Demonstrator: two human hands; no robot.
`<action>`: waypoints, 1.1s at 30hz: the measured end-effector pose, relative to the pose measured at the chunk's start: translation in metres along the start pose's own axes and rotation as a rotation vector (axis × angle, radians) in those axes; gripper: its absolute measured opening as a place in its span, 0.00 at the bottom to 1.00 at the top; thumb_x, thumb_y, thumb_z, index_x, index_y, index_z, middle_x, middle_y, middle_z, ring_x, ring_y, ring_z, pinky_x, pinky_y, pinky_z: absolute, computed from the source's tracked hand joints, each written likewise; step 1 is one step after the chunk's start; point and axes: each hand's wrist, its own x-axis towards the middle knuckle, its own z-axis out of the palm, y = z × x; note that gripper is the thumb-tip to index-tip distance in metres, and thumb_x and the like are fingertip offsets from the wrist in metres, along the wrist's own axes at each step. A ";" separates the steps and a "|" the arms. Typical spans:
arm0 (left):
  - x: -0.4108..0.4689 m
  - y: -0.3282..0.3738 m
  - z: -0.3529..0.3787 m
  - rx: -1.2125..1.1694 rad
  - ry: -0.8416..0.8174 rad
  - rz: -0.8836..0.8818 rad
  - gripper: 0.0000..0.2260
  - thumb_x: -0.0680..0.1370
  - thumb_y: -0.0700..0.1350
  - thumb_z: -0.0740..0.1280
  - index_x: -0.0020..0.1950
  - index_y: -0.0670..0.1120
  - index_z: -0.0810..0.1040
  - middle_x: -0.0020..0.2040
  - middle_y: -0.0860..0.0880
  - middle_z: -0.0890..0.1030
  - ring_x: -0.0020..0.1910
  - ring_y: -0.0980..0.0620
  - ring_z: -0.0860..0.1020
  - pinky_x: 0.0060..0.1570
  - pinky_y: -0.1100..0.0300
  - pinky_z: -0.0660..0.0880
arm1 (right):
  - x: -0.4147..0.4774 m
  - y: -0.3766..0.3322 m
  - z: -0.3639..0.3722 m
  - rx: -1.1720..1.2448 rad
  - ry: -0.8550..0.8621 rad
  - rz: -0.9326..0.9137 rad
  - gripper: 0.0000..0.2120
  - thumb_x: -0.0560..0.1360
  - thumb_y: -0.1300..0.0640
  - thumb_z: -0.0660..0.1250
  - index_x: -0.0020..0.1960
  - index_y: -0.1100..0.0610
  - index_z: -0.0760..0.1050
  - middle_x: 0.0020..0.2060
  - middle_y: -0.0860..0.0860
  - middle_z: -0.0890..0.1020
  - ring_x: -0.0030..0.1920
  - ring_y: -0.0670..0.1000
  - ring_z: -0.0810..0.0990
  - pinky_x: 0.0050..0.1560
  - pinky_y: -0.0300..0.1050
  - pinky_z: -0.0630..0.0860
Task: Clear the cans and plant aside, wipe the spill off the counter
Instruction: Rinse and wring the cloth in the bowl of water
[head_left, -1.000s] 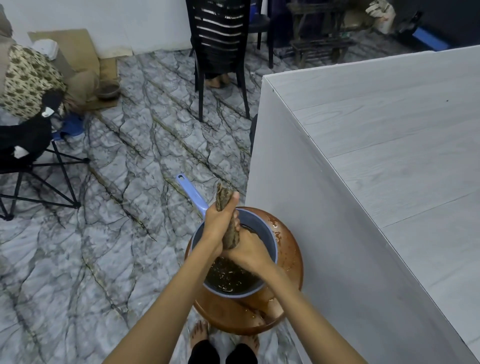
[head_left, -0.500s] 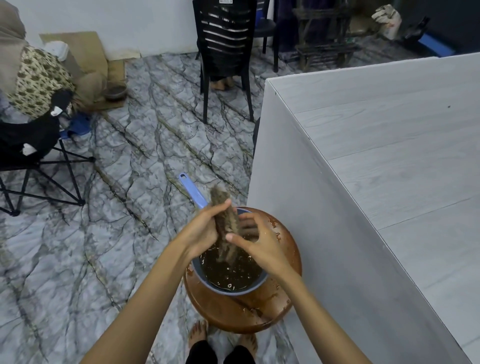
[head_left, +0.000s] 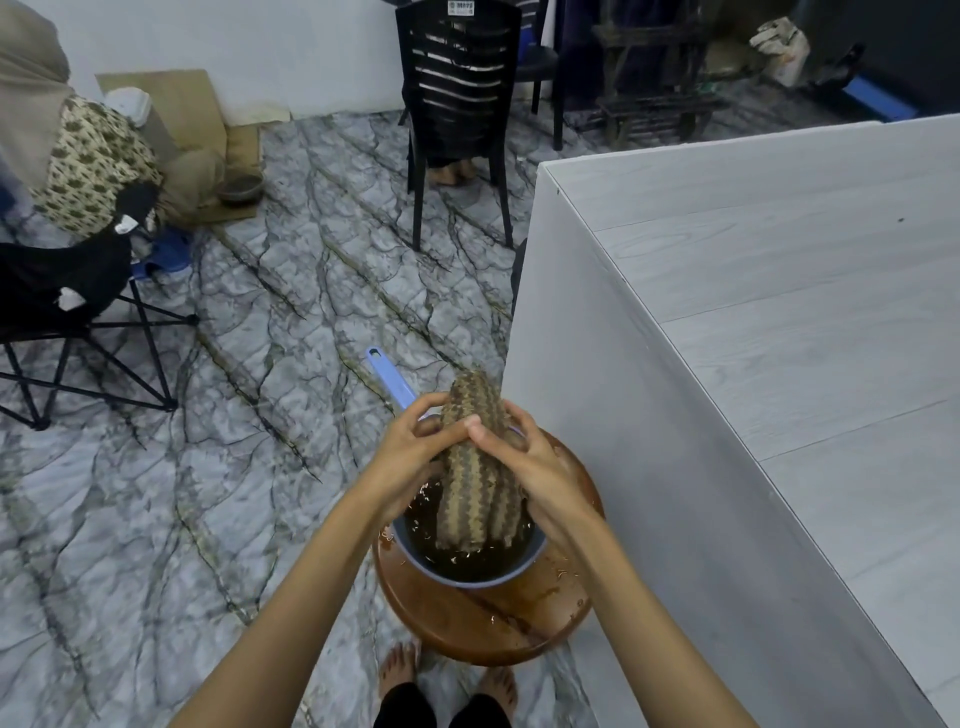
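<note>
A brown zigzag-patterned cloth (head_left: 475, 478) hangs spread out over a blue dipper (head_left: 467, 571) filled with dark dirty water. My left hand (head_left: 402, 457) grips the cloth's left side and my right hand (head_left: 530, 467) grips its right side near the top. The cloth's lower edge touches the water. The dipper, with its blue handle (head_left: 389, 376) pointing away to the left, sits on a round brown wooden stool (head_left: 483, 623). The white counter (head_left: 779, 322) stands to the right; no cans, plant or spill show on it.
Wet splashes and small debris lie on the stool top. My bare feet (head_left: 447, 675) stand just below the stool. A black plastic chair (head_left: 457, 104) stands behind, a folding chair (head_left: 67, 312) at the left. Marble-patterned floor surrounds the stool.
The cloth was a twisted roll squeezed between both hands over the dipper; now it is unrolled and held spread out by both hands.
</note>
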 end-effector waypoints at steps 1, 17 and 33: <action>0.000 -0.003 0.003 -0.011 0.035 0.033 0.08 0.74 0.37 0.66 0.50 0.48 0.76 0.44 0.47 0.81 0.40 0.57 0.82 0.40 0.66 0.79 | 0.000 0.003 0.003 -0.018 0.021 -0.019 0.38 0.59 0.44 0.77 0.65 0.54 0.70 0.57 0.54 0.81 0.56 0.53 0.81 0.62 0.53 0.74; -0.001 -0.006 0.005 -0.285 0.050 0.001 0.16 0.74 0.31 0.63 0.61 0.41 0.75 0.52 0.46 0.82 0.50 0.52 0.81 0.48 0.63 0.80 | 0.014 0.003 0.005 -0.004 0.182 -0.078 0.29 0.65 0.41 0.73 0.61 0.56 0.76 0.54 0.53 0.83 0.55 0.53 0.82 0.61 0.53 0.75; 0.012 0.011 0.006 -0.087 0.026 -0.094 0.08 0.77 0.44 0.64 0.52 0.40 0.76 0.40 0.47 0.83 0.37 0.55 0.83 0.34 0.61 0.80 | 0.004 0.003 0.014 -0.380 0.241 -0.329 0.19 0.70 0.37 0.64 0.58 0.39 0.65 0.59 0.50 0.74 0.61 0.49 0.74 0.61 0.46 0.73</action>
